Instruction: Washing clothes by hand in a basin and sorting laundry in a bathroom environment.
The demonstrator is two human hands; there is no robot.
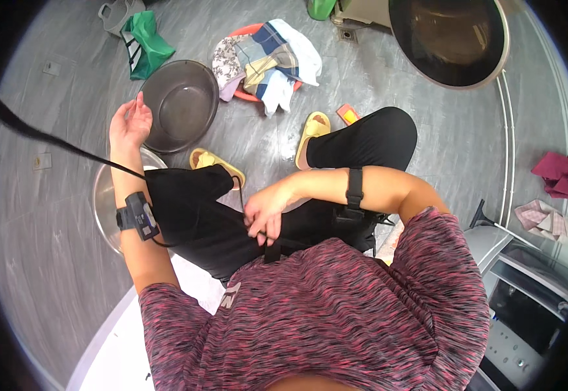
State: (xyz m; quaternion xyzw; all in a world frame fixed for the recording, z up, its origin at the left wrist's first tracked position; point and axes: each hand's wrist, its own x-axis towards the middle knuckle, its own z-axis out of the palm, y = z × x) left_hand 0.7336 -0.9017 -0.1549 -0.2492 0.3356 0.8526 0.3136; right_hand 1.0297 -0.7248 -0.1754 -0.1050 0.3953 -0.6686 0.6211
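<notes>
My left hand (132, 119) is raised at the left, palm up with curled fingers apart, over the rim of a dark plastic basin (183, 105); nothing lies in it. A black device (142, 215) is strapped to that forearm, with a cable. My right hand (264, 215) rests at my lap by the waist, its fingers bent around a thin black cord (241, 190) that runs over my black trousers (201, 220). A black strap (355, 188) circles the right forearm.
A red basin (247, 30) heaped with cloths (269, 58) stands on the tiled floor. Nearby are a green bag (149, 44), a metal bowl (103, 205), a large dark round tub (450, 39), an orange packet (347, 115), a squeegee (499, 225) and white pipes (506, 146).
</notes>
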